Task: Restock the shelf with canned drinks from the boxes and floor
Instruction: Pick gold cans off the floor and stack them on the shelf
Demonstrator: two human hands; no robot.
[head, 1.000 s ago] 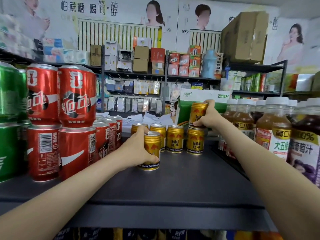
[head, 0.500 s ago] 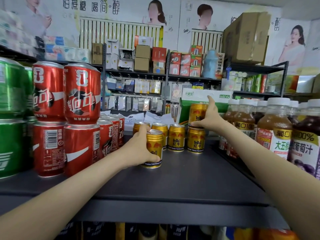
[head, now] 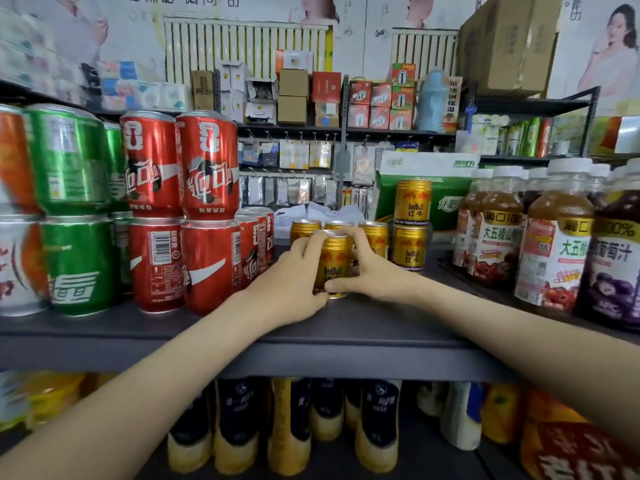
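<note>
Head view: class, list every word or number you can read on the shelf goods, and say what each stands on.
"RedBull": front gold can.
"RedBull 红牛": stacked gold can.
"红牛": lower gold can beneath it.
"大五": brown juice bottle.
"00%": purple juice bottle.
Red cans: script and barcode digits too blurred.

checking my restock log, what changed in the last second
The right hand let go of the stacked can and moved left to grip the front can. The left hand kept holding the front can. The stacked can stayed on top of its row, and the red cans stayed put.
</note>
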